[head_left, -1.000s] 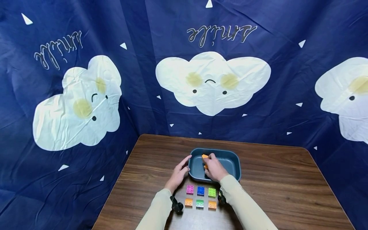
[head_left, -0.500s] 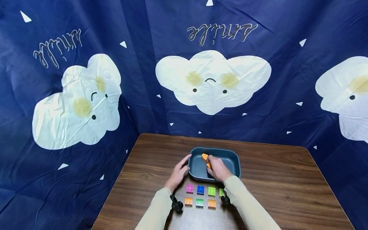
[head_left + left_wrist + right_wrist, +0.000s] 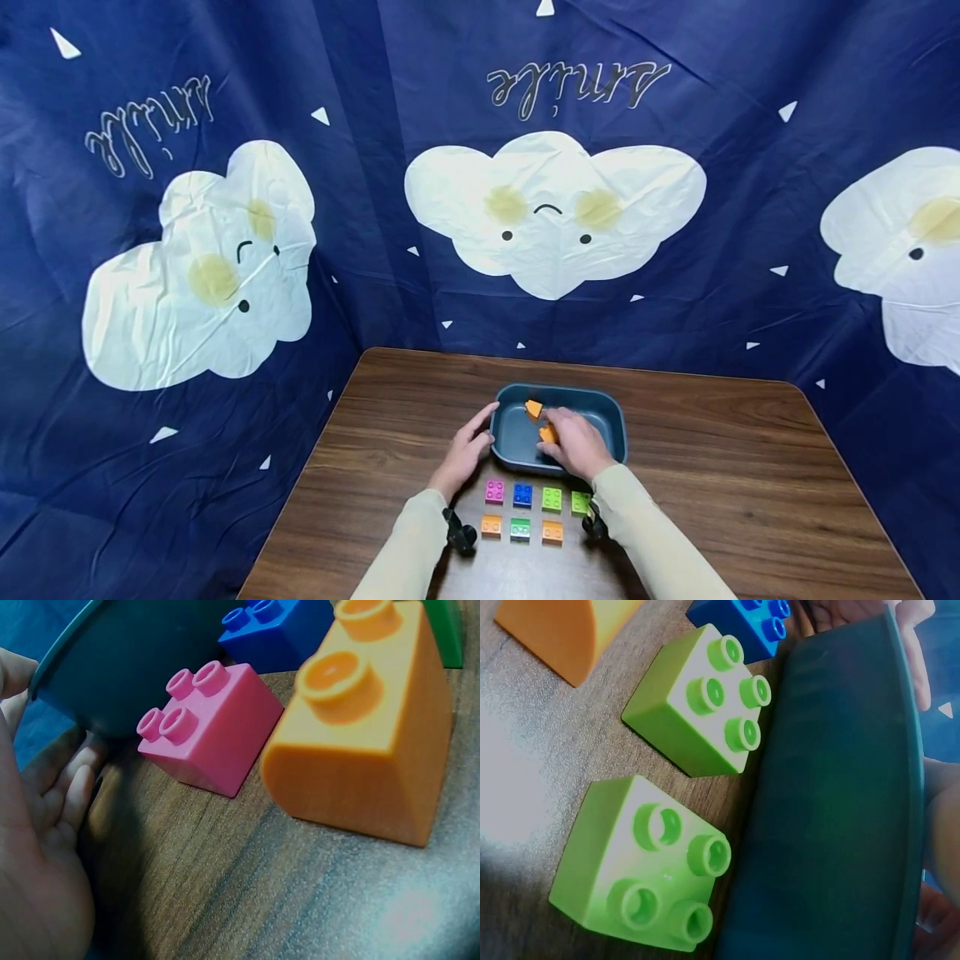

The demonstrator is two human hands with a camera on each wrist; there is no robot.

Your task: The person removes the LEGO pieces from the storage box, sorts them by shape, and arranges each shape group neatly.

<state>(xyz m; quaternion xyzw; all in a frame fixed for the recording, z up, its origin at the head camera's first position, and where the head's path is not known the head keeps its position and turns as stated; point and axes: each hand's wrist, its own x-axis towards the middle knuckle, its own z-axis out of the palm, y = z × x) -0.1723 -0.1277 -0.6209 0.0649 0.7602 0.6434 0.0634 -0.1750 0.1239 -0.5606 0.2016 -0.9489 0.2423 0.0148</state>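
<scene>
A dark teal tray [image 3: 615,408] stands on the table. My left hand [image 3: 463,457] rests at its left end, fingers extended and fingertips right at the rim. Over the tray's inside, my right hand [image 3: 576,443] holds an orange block [image 3: 548,434] between thumb and fingers. A second orange block [image 3: 533,408] with a slanted shape lies in the tray, just left of those fingertips. In the right wrist view the tray wall [image 3: 832,787] hides most of the right hand.
Before the tray, bricks stand in two rows: pink [image 3: 495,492], blue [image 3: 522,495] and two lime green ones [image 3: 552,498] behind; orange [image 3: 491,526], green [image 3: 520,529] and another orange piece [image 3: 552,532] in front. A blue cloud-print curtain [image 3: 360,267] hangs around the table.
My right hand has shifted right and slightly nearer, an orange block moving with it and the other left exposed in the tray. A lime brick has come out from behind the wrist. The left hand stays.
</scene>
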